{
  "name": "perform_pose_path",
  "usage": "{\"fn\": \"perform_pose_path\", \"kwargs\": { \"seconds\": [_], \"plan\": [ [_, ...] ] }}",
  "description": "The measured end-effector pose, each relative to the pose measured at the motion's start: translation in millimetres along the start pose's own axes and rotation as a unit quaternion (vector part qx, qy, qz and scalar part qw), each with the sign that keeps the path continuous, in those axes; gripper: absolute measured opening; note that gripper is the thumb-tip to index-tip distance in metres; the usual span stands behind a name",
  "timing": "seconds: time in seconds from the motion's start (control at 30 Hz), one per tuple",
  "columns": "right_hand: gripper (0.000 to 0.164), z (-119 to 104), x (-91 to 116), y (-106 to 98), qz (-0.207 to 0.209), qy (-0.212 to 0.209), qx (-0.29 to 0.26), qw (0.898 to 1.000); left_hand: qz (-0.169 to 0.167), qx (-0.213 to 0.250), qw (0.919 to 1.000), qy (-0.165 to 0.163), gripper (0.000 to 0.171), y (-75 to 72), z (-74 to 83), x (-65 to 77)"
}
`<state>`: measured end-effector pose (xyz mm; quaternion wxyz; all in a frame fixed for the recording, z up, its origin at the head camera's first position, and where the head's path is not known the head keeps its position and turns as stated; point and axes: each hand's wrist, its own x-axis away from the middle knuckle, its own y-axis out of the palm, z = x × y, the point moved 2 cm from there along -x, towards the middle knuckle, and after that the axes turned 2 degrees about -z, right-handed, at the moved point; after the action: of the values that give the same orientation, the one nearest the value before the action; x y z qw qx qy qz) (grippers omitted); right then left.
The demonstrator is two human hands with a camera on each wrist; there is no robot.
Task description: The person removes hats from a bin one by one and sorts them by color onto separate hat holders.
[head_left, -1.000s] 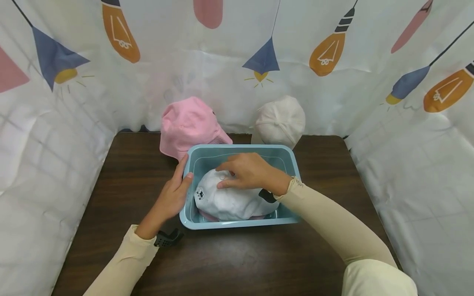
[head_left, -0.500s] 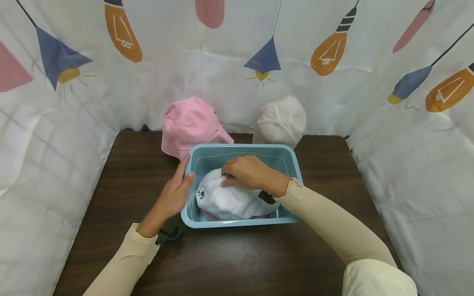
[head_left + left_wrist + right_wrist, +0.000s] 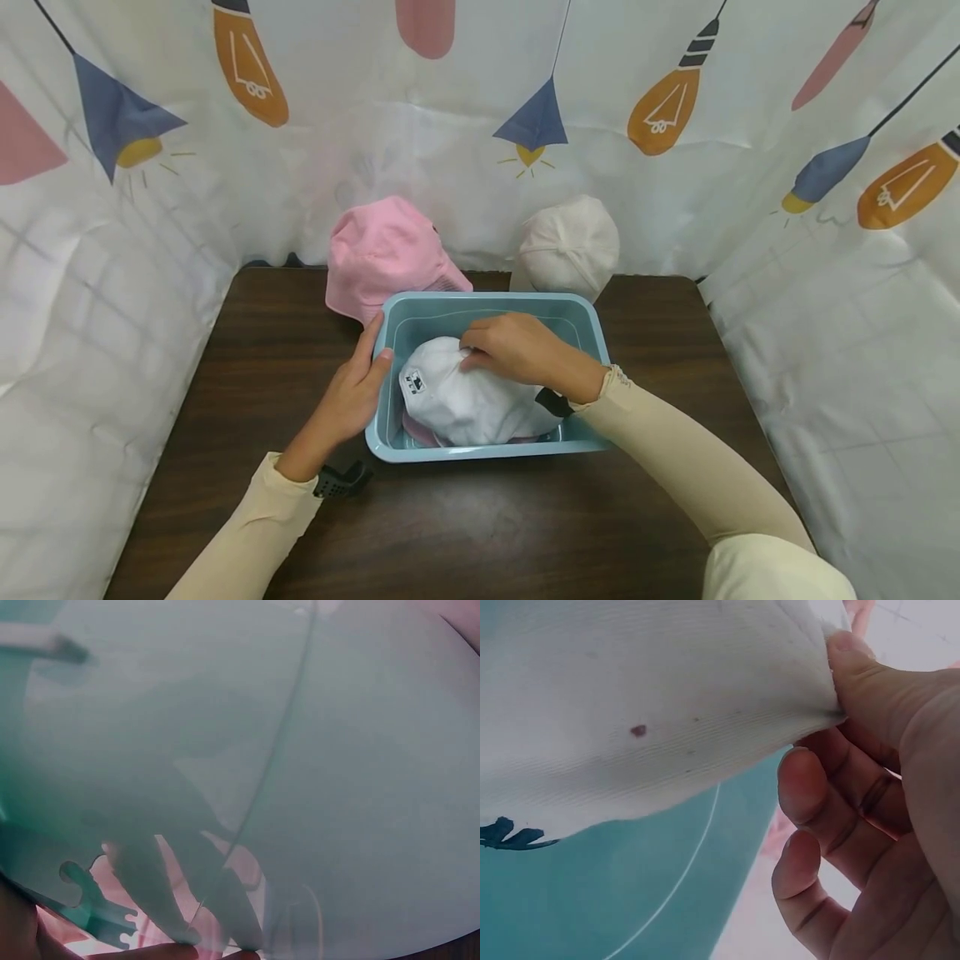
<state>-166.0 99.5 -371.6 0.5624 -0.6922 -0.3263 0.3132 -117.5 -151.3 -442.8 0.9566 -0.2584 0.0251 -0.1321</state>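
A white cap (image 3: pixel 457 400) with a small black-and-white patch lies in a light blue plastic tub (image 3: pixel 487 452). My right hand (image 3: pixel 517 346) reaches into the tub and pinches the cap's crown. In the right wrist view, thumb and forefinger pinch the white cloth of the cap (image 3: pixel 652 712), while the other fingers curl below it. A mauve-pink edge (image 3: pixel 422 432) shows under the cap. At the tub's left side, my left hand (image 3: pixel 352 396) holds the rim, thumb over it and fingers along the outside. Two fingertips (image 3: pixel 180 949) touch the tub wall in the left wrist view.
Behind the tub on the dark wooden table (image 3: pixel 480 533) stand a pink cap (image 3: pixel 386 254) at left and a cream cap (image 3: pixel 572 246) at right. A white printed cloth (image 3: pixel 450 150) hangs around the back and sides.
The right hand, earlier with thumb and fingers parted over the cap, now pinches it. The cap's left side has lifted slightly and shifted right. The left hand stays at the tub's rim.
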Motion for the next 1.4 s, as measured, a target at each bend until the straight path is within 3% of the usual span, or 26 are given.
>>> {"fn": "perform_pose_path", "kwargs": {
  "seconds": [0.63,0.93,1.23,1.4],
  "plan": [
    [0.023,10,28,-17,0.07,0.002,-0.065,0.995,0.002,-0.002,1.0,-0.003,0.062,-0.5,1.8,-0.1],
    [0.027,17,39,-26,0.094,0.024,-0.073,0.993,0.004,-0.002,1.0,0.004,0.062,-0.1,0.8,-0.6],
    [0.026,22,48,-35,0.159,0.01,-0.081,0.984,0.003,-0.009,0.9999,0.003,0.062,-0.5,1.4,-0.5],
    [0.025,22,51,-41,0.165,0.021,-0.076,0.983,0.003,-0.01,0.9999,0.005,0.062,-0.8,1.0,-1.0]
  ]
}}
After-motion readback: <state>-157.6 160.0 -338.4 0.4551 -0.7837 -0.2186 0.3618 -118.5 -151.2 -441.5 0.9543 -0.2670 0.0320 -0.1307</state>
